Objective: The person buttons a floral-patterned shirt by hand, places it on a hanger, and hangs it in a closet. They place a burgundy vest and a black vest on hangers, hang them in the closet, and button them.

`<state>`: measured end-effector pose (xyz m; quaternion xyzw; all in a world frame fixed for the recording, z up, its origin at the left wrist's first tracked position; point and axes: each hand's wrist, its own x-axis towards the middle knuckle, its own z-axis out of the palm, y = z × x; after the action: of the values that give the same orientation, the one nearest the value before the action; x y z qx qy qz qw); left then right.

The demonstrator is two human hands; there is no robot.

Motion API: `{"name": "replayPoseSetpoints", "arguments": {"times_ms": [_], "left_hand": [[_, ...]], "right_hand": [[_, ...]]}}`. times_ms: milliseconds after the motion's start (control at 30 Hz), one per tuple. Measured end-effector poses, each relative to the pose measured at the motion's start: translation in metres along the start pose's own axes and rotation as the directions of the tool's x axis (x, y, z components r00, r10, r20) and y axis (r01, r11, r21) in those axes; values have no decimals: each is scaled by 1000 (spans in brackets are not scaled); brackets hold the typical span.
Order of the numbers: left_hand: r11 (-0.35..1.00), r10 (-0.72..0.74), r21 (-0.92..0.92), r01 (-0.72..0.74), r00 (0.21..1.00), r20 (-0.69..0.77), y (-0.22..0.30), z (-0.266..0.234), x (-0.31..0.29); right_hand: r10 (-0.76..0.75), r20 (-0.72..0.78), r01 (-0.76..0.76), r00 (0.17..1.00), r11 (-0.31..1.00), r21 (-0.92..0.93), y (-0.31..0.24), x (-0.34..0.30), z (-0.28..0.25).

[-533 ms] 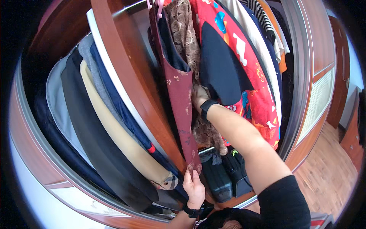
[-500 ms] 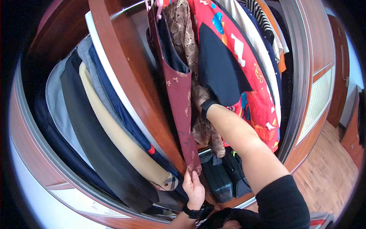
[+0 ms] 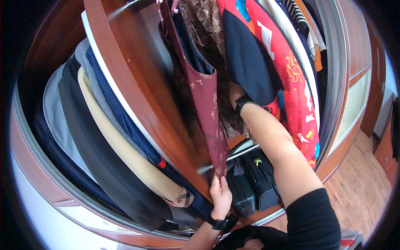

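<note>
A sleeveless maroon garment [image 3: 204,100] with a floral pattern and dark lining hangs from a pink hanger [image 3: 174,6] on the left of this section. My left hand [image 3: 221,195] pinches its lower hem. My right hand [image 3: 236,92] reaches in between the brown rose-textured garment [image 3: 206,25] and a red garment [image 3: 291,75] with a black panel [image 3: 250,58]. Its fingers are hidden behind the cloth, so what they touch does not show. The brown garment hangs just behind the maroon one.
A wooden divider [image 3: 137,91] with a white edge separates the two sections. Left of it hang dark, beige and grey coats [image 3: 112,121]. Black bags [image 3: 258,179] sit on the wardrobe floor below. The door frame [image 3: 333,104] stands at the right, beyond more hanging clothes.
My right arm has shifted right, and the red garment with it. The brown garment's lower part has drawn up and back, uncovering more of the bags. My left hand still holds the maroon hem.
</note>
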<state>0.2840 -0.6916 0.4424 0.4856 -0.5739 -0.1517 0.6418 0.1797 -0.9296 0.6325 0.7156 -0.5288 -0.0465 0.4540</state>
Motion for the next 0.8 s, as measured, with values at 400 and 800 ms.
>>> {"name": "replayPoseSetpoints", "arguments": {"times_ms": [400, 800], "left_hand": [[997, -57, 42, 57, 998, -10, -30, 35, 16], [983, -104, 173, 54, 950, 296, -26, 25, -10]], "right_hand": [[-20, -291, -53, 957, 970, -239, -50, -48, 18], [-500, 40, 498, 865, 866, 42, -142, -213, 53]]}}
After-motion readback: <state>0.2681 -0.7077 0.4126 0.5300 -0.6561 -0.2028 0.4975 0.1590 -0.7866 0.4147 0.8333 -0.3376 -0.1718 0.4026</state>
